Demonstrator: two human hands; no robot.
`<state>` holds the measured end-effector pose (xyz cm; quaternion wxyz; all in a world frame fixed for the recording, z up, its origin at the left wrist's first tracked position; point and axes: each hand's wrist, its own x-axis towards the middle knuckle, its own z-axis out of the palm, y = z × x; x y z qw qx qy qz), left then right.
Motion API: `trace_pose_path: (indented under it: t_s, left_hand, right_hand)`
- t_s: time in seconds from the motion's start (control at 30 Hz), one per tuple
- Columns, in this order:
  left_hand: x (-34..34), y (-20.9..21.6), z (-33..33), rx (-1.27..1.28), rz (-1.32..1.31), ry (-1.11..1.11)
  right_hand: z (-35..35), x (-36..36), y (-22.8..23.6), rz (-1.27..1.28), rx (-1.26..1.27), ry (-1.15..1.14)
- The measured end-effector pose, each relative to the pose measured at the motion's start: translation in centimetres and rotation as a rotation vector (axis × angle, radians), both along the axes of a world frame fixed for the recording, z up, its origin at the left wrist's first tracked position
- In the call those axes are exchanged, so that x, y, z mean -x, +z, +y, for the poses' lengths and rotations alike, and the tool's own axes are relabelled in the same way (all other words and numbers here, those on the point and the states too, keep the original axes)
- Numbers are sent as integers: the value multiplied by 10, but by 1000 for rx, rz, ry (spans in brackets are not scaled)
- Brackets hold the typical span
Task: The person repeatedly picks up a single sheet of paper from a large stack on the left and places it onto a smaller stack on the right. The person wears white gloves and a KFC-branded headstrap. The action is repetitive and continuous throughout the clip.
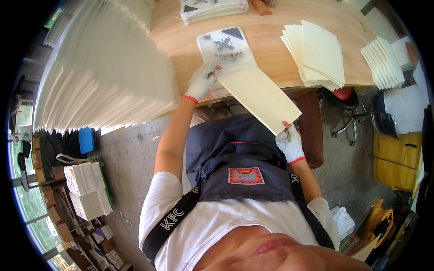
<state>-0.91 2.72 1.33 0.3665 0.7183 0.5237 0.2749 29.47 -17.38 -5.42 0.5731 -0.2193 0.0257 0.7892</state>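
Note:
A cream, flat rectangular pad of paper or board (260, 99) slants from the table's near edge toward my body. My right hand (290, 142), in a white glove with bare fingertips, grips its near corner, thumb on top. The pad's far end meets the near end of a clear plastic bag (246, 53) with dark printing, which lies on the table; whether the pad is inside its mouth I cannot tell. My left hand (202, 82), gloved alike with a red cuff, pinches the bag's near left edge beside the pad's far corner.
A tall stack of cream sheets (108, 67) fills the table's left side. More printed bags (212, 10) lie at the back. Two cream stacks, a fanned one (316, 54) and a smaller one (383, 62), sit at the right. A wheeled chair (346, 101) stands beyond the table's right front edge.

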Motion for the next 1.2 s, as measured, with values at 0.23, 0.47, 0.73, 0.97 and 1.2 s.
trace_pose_path:
  t_s: [0.23,0.47,0.73,0.97,1.2]
  left_hand:
    - [8,-17,-2,-211,77,15]
    - [5,-14,-16,-211,147,-4]
    - [14,-31,-25,-310,71,-2]
    - [14,-37,-20,-213,269,134]
    - [15,-36,-13,-329,736,81]
  right_hand:
    - [0,-16,28,-279,116,66]
    - [13,-20,7,-161,208,138]
    - [31,-18,-7,-84,163,15]
    - [26,-20,11,-377,180,-140]
    - [15,-36,18,-370,69,97]
